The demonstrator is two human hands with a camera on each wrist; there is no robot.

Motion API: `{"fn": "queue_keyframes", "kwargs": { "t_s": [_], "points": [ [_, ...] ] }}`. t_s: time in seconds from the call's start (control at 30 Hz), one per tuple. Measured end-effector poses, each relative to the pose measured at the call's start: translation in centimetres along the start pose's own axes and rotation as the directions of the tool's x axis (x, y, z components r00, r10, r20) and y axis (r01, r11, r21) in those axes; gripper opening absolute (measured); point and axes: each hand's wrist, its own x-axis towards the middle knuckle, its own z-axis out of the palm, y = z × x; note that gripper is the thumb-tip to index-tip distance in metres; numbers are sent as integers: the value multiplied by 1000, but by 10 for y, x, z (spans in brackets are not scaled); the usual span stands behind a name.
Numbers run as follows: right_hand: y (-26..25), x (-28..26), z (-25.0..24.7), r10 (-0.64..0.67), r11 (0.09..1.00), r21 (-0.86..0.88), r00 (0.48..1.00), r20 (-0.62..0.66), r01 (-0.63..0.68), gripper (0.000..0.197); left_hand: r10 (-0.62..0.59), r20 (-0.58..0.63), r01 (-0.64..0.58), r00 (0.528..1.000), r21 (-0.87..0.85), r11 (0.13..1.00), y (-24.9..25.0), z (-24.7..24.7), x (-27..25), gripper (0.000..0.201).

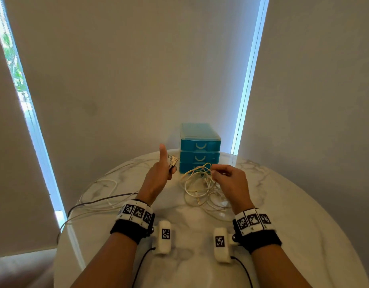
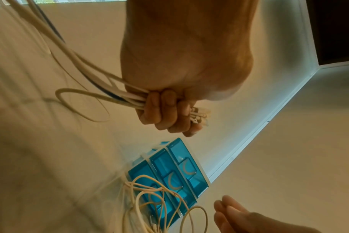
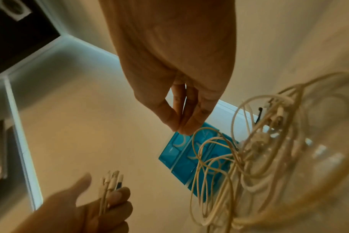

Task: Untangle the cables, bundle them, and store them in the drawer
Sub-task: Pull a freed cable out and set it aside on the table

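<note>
While the left hand (image 1: 158,175) gripped gathered cable ends (image 1: 172,160) to keep them aligned, the right hand (image 1: 231,179), fingertips together, hovered over the tangle (image 1: 202,188) before the closed drawer unit (image 1: 200,148), apparently holding nothing.

White cables (image 1: 202,190) tangled before blue drawer unit (image 1: 199,149); drawers seemingly shut.

head: high, looking down | wrists: close, along hands | shared: drawer unit (image 1: 199,150)

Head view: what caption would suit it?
Left hand grips gathered cable ends; right hand hovers at tangled cables before blue drawers.
</note>
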Motion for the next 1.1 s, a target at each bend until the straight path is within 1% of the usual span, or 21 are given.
{"fn": "queue_keyframes", "kwargs": {
  "t_s": [0.07, 0.1, 0.17, 0.2, 0.23, 0.27, 0.3, 0.33, 0.37, 0.4, 0.43, 0.47, 0.5, 0.57, 0.63, 0.73, 0.87, 0.93, 1.0, 1.03, 1.1],
  "points": [
    [-12, 3, 8, -89, 962, -246, 988, 124, 118, 17, -30, 11, 30, 999, -17, 999, 2, -2, -2, 92],
    [-18, 5, 14, -99, 899, -396, 967, 234, 188, 15, -39, 12, 39, 999, -10, 999, 2, -2, -2, 92],
    [-25, 5, 29, 12, 670, -668, 895, 446, 324, 10, -47, 13, 47, 999, -7, 999, 1, -3, -1, 88],
    [-26, 4, 35, 103, 522, -770, 869, 485, 368, 14, -51, 11, 51, 999, -20, 998, 0, -3, -1, 86],
    [-23, 5, 39, 152, 407, -823, 859, 489, 397, 16, -51, 8, 51, 999, -37, 998, -2, -3, -1, 83],
    [-23, 8, 41, 153, 366, -838, 862, 483, 405, 16, -46, 2, 46, 999, -53, 998, -3, -4, -1, 81],
    [-23, 13, 39, 117, 408, -823, 871, 477, 396, 13, -38, -4, 38, 999, -65, 997, -5, -5, -2, 78],
    [-26, 17, 34, 42, 542, -762, 894, 446, 354, 11, -31, -16, 30, 999, -73, 997, -6, -6, -3, 76],
    [-30, 22, 28, -47, 721, -633, 932, 360, 281, 10, -29, -32, 26, 999, -75, 997, -7, -7, -3, 74],
    [-35, 25, 20, -122, 879, -429, 969, 216, 207, 10, -31, -49, 28, 998, -72, 997, -7, -8, -3, 71],
    [-40, 26, 11, -150, 973, -170, 987, 53, 157, 10, -31, -62, 27, 998, -68, 997, -8, -9, -2, 68],
    [-42, 24, 4, -112, 990, 82, 992, -60, 116, 11, -28, -67, 23, 997, -66, 998, -8, -9, -2, 65],
    [-41, 20, 0, -46, 957, 279, 993, -105, 74, 13, -21, -63, 17, 998, -57, 998, -8, -9, -2, 64],
    [-28, 10, -5, 86, 866, 498, 993, -75, -37, 19, -5, -53, 3, 999, -24, 1000, -7, -7, -2, 66],
    [-12, 2, -5, 189, 775, 612, 982, 14, -158, 21, 8, -34, -8, 999, 2, 1000, -8, -4, -3, 59],
    [-1, -7, -5, 237, 708, 664, 967, 97, -241, 22, 21, 32, -22, 999, 28, 999, -9, -2, -5, 47],
    [1, -12, -5, 173, 695, 664, 960, 218, -276, 17, 58, 129, -59, 990, 11, 998, -2, 1, -10, 38],
    [5, -16, -2, 149, 752, 580, 938, 313, -313, 14, 69, 145, -67, 987, -21, 998, 1, 3, -9, 48],
    [8, -22, 2, 141, 851, 402, 884, 445, -338, 13, 70, 115, -58, 991, -102, 993, 0, 6, -7, 57],
    [9, -24, 5, 150, 883, 320, 851, 503, -344, 12, 69, 93, -55, 993, -139, 989, 1, 7, -7, 57],
    [7, -28, 9, 167, 917, 216, 814, 556, -336, 12, 84, 47, -75, 995, -167, 983, 3, 9, -8, 43]
  ]
}}
